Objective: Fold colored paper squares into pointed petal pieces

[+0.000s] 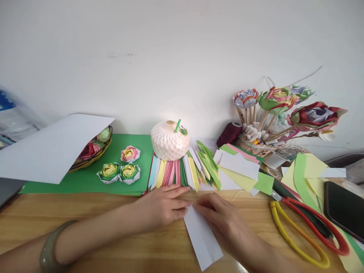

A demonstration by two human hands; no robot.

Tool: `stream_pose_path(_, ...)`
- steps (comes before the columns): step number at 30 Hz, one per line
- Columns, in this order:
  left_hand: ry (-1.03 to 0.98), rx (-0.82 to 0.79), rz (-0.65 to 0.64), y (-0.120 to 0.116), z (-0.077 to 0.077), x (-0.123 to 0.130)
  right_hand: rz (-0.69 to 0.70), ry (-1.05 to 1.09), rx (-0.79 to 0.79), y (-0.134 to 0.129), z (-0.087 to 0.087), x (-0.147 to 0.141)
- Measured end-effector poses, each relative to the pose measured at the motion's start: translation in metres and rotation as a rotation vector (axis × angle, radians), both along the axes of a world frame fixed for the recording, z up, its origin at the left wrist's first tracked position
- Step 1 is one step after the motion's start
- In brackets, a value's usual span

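A white paper strip (pixel 202 239) lies slanted on the wooden table, its far end under my fingers. My right hand (pixel 223 214) pinches that far end, fingers bent together along the strip's right edge. From the left, my left hand (pixel 167 204) reaches across with fingers stretched out and apart, fingertips touching the strip's tip. Just beyond my left fingers is a fan of folded coloured paper pieces (pixel 172 172), in pink, yellow, green and white. A white textured round ornament (pixel 170 141) with a green straw-like stick stands on their far ends.
Three folded paper flowers (pixel 129 172) sit on a green sheet (pixel 85 185) at left, near a basket (pixel 105 151) partly under white paper (pixel 54 148). At right are scissors (pixel 301 227), a phone (pixel 344 208), paper scraps (pixel 239 167), a thread spool (pixel 229 134) and stemmed paper flowers (pixel 278 100).
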State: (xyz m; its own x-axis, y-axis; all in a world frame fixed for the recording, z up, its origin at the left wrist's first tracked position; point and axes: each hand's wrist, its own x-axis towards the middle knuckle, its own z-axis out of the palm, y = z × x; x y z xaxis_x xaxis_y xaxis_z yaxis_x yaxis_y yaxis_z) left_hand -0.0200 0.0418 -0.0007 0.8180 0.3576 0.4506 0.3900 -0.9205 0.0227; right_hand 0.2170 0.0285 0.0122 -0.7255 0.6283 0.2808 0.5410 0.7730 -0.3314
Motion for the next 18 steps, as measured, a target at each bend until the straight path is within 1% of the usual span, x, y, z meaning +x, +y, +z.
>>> stream_pose_path(3,-0.008,-0.042,0.023,-0.002,-0.002,0.002,0.023,-0.025,0.002,-0.002,0.003,0.007)
stream_pose_path(6,-0.031,-0.078,0.033,-0.002,-0.001,0.004,0.031,-0.066,-0.049,-0.009,0.008,0.018)
stream_pose_path(8,-0.034,-0.092,-0.002,-0.002,0.0,0.003,0.012,-0.067,-0.136,-0.016,0.012,0.026)
stream_pose_path(11,-0.007,-0.106,-0.058,0.0,0.003,0.0,-0.037,-0.009,-0.292,-0.027,0.018,0.034)
stream_pose_path(12,-0.003,-0.103,-0.061,0.001,0.004,-0.001,-0.029,0.002,-0.338,-0.029,0.019,0.034)
stream_pose_path(14,0.01,-0.086,-0.058,0.001,0.005,-0.003,0.046,0.014,-0.393,-0.033,0.02,0.03)
stream_pose_path(16,0.019,-0.037,-0.036,0.0,0.007,-0.003,0.11,0.057,-0.361,-0.034,0.016,0.021)
stream_pose_path(18,-0.03,0.036,0.006,-0.004,0.009,-0.001,0.052,0.102,-0.256,-0.035,0.01,0.011)
